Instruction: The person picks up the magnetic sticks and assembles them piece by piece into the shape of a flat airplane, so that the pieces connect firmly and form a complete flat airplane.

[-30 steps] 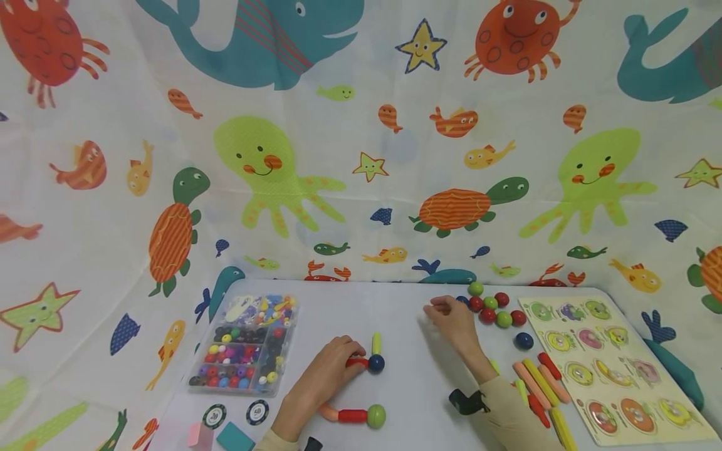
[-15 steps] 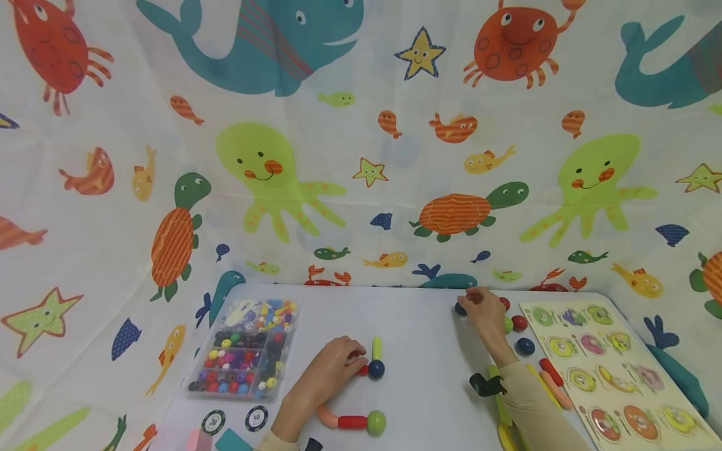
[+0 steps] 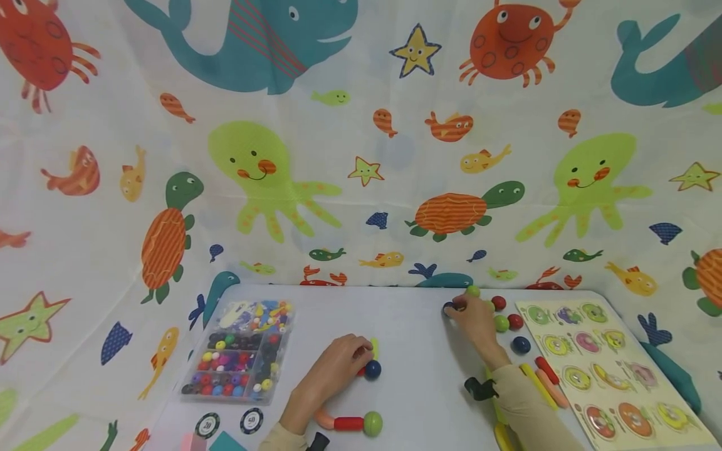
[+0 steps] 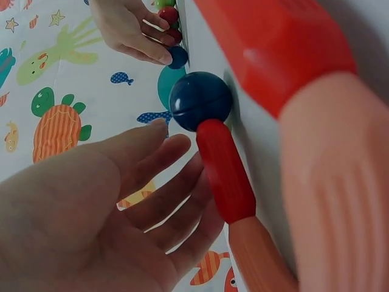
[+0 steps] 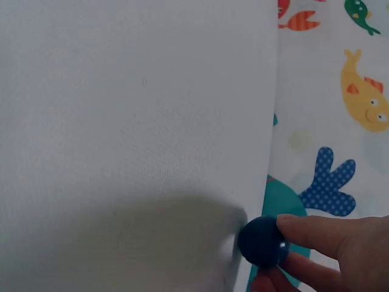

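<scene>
In the right wrist view my right hand [image 5: 358,243] pinches a dark blue ball [image 5: 261,242] between thumb and fingers, at the table's far edge. My left hand [image 3: 341,363] lies beside a joined toy piece. Its fingers are loosely bent, with the tips behind or against a red stick [image 4: 226,173]; contact is hard to tell. That stick meets another dark blue ball [image 4: 200,100] and a peach piece [image 4: 258,252]. A lime stick [image 3: 375,347] also extends from this ball. Nearer me lies a second assembly with a green ball [image 3: 373,424], a red stick [image 3: 348,424] and a curved peach piece.
Several red and green balls [image 3: 515,322] cluster beside my right hand, with a loose blue ball [image 3: 521,344] nearby. Coloured sticks [image 3: 547,371] and a fruit puzzle board [image 3: 586,341] lie right. A bead box [image 3: 242,351], chips [image 3: 251,420] and blocks [image 3: 227,442] are left.
My right hand has moved right to the balls, and now pinches a blue one and draws it slightly left. My left hand has let go of the red stick but stays close.
</scene>
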`<state>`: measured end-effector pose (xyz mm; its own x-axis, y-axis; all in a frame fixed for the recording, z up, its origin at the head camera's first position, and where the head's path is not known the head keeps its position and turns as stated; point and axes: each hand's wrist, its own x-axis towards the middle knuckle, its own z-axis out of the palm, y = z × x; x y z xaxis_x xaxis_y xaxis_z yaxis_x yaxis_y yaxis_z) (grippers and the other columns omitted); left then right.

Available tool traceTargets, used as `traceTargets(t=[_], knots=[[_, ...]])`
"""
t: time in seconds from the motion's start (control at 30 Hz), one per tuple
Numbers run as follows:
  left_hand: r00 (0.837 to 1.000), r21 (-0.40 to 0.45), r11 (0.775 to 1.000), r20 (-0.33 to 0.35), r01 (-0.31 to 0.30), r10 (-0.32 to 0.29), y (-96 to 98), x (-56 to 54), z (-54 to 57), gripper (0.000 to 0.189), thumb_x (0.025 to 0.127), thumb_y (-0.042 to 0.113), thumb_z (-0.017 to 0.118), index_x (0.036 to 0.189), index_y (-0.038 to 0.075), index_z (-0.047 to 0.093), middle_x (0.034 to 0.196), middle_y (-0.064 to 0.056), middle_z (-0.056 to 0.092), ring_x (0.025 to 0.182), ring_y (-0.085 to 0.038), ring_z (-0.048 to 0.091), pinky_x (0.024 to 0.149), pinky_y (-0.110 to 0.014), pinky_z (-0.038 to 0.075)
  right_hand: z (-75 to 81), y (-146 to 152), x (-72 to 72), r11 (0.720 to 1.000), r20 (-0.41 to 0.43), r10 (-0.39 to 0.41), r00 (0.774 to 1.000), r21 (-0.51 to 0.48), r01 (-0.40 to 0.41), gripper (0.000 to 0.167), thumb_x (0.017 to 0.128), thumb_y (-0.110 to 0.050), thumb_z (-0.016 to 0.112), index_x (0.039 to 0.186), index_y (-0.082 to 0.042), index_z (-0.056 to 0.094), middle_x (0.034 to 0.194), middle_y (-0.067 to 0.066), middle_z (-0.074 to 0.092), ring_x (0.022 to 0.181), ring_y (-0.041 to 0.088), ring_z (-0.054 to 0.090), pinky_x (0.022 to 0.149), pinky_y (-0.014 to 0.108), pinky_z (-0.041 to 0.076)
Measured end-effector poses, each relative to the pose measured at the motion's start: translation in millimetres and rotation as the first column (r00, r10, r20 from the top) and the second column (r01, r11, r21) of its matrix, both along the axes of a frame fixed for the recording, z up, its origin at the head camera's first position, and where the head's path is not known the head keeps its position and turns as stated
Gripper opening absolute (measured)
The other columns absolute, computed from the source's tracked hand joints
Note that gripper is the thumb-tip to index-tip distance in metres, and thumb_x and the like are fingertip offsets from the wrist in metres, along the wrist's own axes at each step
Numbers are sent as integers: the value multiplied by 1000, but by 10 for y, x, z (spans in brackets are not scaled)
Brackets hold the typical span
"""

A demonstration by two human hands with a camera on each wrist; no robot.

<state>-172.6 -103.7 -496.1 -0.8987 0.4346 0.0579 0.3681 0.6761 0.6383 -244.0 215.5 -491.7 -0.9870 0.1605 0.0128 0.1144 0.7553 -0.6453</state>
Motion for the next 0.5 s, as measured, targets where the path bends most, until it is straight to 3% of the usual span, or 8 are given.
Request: traceTargets(t=[0.2,0.5], knots=[[999,19,999,5,46,-46,34,4,-38,21,102,21,61,116,11,72,93,6,66,79,-1,52,76,-24,50,-26,-67,12,999,22,8,1000,42,-9,39,92,-20,75,121,3,65,110,21,70,95,31,63,88,49,54],[995,-11,996,55,90,-89,42,27,-45,28,104,21,58,130,15,69,98,5,62,80,-4,48,73,-20,47,-50,-225,19,998,1,51,999,-47,-51,39,93,-21,74,122,2,65,112,20,71,99,30,64,94,48,55]])
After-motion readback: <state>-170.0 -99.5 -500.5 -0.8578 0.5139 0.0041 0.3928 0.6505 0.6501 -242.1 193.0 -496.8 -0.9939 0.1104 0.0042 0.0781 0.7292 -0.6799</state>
